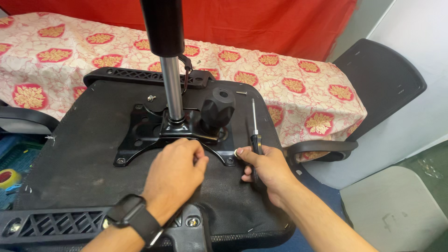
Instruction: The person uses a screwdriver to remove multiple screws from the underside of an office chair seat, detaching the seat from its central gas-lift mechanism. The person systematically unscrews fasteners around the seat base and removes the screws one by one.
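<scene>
Screwdriver (255, 133) being gripped in closed right hand (266, 170), left hand (175, 172) curling over black mechanism plate (140, 135) on upturned chair seat (74, 158), fingers possibly pinching something, unclear.

Black seat (84, 154) — red-flowered cloth (289, 79)
</scene>
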